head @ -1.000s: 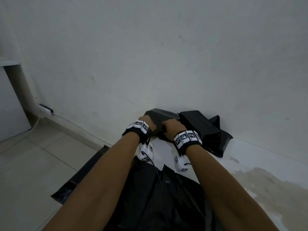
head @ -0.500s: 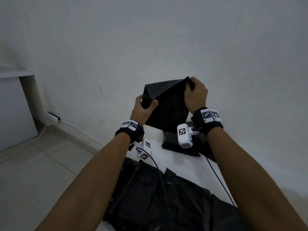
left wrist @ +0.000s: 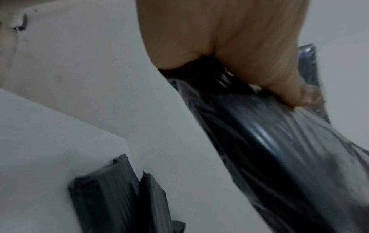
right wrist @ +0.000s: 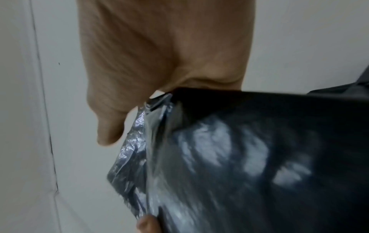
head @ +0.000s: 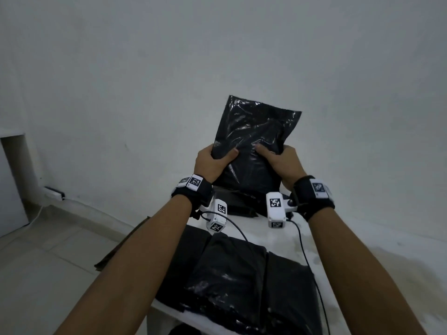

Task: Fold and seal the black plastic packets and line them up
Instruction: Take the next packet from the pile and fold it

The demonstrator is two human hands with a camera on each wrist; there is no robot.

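A black plastic packet [head: 254, 141] stands upright in the air in front of the white wall, its top edge tilted. My left hand [head: 212, 163] grips its left side, thumb on the front face. My right hand [head: 280, 163] grips the right side the same way. In the left wrist view the left hand [left wrist: 239, 52] clamps the glossy packet [left wrist: 279, 141]. In the right wrist view the right hand [right wrist: 155, 59] holds the packet [right wrist: 249, 157] at its crinkled edge. Several folded black packets [head: 232, 281] lie side by side on the white table [head: 362, 257] near me.
More black packets [head: 239, 204] lie in a pile at the table's far end against the wall, seen also as dark packets [left wrist: 111, 189] in the left wrist view. Tiled floor [head: 48, 262] spreads to the left. Cables [head: 307, 250] trail from my wrists across the table.
Both hands picked a packet off the far pile, lifted it and turned it flat to face me. The grip has shifted from its top corners to its lower sides.
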